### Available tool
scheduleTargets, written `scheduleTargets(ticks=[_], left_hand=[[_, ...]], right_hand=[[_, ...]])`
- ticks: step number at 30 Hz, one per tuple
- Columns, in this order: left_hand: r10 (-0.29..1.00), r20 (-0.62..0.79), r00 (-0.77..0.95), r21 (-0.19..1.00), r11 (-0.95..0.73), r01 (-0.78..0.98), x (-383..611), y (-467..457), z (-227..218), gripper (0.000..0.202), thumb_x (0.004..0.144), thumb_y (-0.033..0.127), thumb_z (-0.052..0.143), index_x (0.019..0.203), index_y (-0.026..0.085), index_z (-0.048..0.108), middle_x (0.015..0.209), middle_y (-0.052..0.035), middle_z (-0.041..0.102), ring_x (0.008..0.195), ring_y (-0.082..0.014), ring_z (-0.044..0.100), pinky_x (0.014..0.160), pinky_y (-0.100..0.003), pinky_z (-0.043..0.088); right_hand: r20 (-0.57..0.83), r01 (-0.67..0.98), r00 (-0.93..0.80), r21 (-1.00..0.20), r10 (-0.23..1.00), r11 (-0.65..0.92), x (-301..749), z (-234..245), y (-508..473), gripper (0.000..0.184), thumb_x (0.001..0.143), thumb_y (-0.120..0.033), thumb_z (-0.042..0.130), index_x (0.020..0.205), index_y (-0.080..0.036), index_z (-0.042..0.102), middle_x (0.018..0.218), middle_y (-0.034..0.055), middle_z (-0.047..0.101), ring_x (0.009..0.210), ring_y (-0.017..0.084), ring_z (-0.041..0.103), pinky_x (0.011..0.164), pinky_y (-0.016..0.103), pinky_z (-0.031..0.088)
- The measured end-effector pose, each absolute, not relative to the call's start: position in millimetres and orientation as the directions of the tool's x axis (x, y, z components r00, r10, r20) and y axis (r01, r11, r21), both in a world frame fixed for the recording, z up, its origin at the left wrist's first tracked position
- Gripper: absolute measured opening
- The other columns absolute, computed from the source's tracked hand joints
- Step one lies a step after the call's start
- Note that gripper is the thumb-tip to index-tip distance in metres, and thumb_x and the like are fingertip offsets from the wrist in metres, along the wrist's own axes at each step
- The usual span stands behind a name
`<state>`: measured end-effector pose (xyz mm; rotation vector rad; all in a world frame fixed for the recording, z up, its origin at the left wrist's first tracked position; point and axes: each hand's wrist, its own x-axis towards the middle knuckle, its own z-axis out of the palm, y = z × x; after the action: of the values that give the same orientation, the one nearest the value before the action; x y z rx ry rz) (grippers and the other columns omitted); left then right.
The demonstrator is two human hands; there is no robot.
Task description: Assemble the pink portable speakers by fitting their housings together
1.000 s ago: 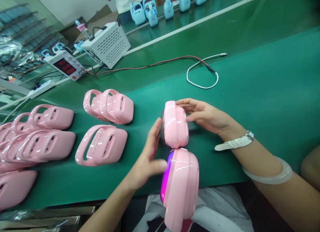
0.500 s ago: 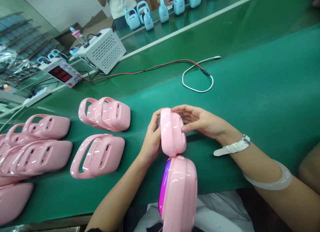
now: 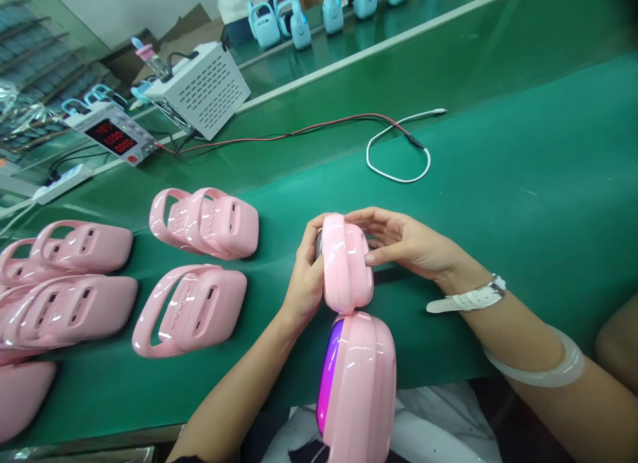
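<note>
A pink handled device (image 3: 346,270), which looks like a portable speaker, stands on the green bench between my hands. My left hand (image 3: 308,274) is wrapped round its left side, with the fingers mostly hidden behind it. My right hand (image 3: 406,244) grips it from the right, the thumb pressed on the face and the fingers curled round the far end. Just nearer to me is a second pink speaker (image 3: 371,383), close to or touching the first, its left face glowing purple and magenta.
Several pink speakers (image 3: 199,310) lie on the left of the green bench (image 3: 508,204). A white cable (image 3: 399,180) joined to red and black leads lies beyond my hands. Farther back are a power supply (image 3: 112,134), a grey vented box (image 3: 209,84) and several blue devices (image 3: 266,28).
The view has shifted slightly, so the bench items on the left sit a little farther left. Both hands keep their grip on the same pink speaker.
</note>
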<state>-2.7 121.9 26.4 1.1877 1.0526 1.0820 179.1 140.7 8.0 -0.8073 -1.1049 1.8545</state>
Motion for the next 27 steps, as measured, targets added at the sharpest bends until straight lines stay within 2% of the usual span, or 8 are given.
scheduleTargets(ticks=[4,9,11,15,17,21,27], left_hand=[[0.984,-0.014,0.179,0.993,0.034,-0.113,-2,125,22,0.039,0.069,0.032,0.073,0.105,0.022,0.062,0.110,-0.0035,0.063,0.101,-0.0216,0.057,0.086,-0.028,0.047],[0.985,0.005,0.174,0.990,0.020,-0.139,-2,127,16,0.033,0.074,0.033,0.069,0.104,0.021,0.061,0.100,-0.0021,0.066,0.087,-0.0168,0.058,0.074,-0.024,0.047],[0.984,0.012,0.178,0.990,0.013,-0.140,-1,128,14,0.033,0.074,0.033,0.068,0.104,0.020,0.061,0.099,-0.0021,0.066,0.086,-0.0163,0.058,0.073,-0.024,0.046],[0.982,0.014,0.189,0.985,0.019,-0.172,1,130,10,0.038,0.074,0.034,0.067,0.108,0.020,0.059,0.097,-0.0019,0.065,0.086,-0.0173,0.059,0.074,-0.026,0.045],[0.982,0.012,0.191,0.980,0.026,-0.195,2,130,9,0.039,0.073,0.035,0.068,0.108,0.020,0.058,0.097,-0.0020,0.065,0.086,-0.0179,0.059,0.074,-0.027,0.044],[0.985,0.005,0.172,0.976,0.032,-0.213,3,130,6,0.038,0.072,0.033,0.067,0.105,0.019,0.058,0.092,-0.0018,0.064,0.081,-0.0164,0.056,0.071,-0.026,0.042],[0.990,0.023,0.140,0.978,0.006,-0.207,5,131,5,0.031,0.072,0.024,0.062,0.103,0.018,0.060,0.097,-0.0026,0.065,0.081,-0.0149,0.056,0.074,-0.024,0.043]], right_hand=[[-0.072,-0.294,-0.447,-0.929,0.892,-0.223,181,6,143,0.055,0.059,-0.017,0.090,0.110,-0.024,0.069,0.125,0.0054,0.068,0.121,0.024,0.059,0.104,0.039,0.048],[0.024,-0.177,-0.457,-0.982,0.889,-0.064,189,15,139,0.056,0.060,-0.019,0.090,0.112,-0.025,0.071,0.125,0.0050,0.070,0.120,0.025,0.063,0.107,0.043,0.048],[0.038,-0.101,-0.366,-0.995,0.930,0.001,189,19,129,0.051,0.060,-0.023,0.091,0.108,-0.024,0.073,0.121,0.0058,0.073,0.117,0.027,0.066,0.107,0.046,0.049],[0.069,0.070,-0.118,-0.995,0.991,0.077,183,24,108,0.023,0.068,-0.028,0.084,0.090,-0.022,0.079,0.113,0.0075,0.076,0.113,0.032,0.069,0.103,0.049,0.053],[0.129,0.169,-0.080,-0.975,0.988,0.141,180,24,100,0.017,0.071,-0.027,0.079,0.088,-0.022,0.080,0.113,0.0072,0.076,0.112,0.033,0.069,0.102,0.049,0.054],[0.260,0.350,-0.087,-0.896,0.962,0.274,179,25,95,0.020,0.075,-0.027,0.075,0.094,-0.023,0.081,0.114,0.0062,0.076,0.111,0.032,0.070,0.104,0.049,0.053],[0.393,0.455,-0.099,-0.799,0.914,0.392,180,27,96,0.008,0.077,-0.028,0.074,0.081,-0.025,0.081,0.104,0.0050,0.079,0.101,0.029,0.074,0.095,0.043,0.058]])
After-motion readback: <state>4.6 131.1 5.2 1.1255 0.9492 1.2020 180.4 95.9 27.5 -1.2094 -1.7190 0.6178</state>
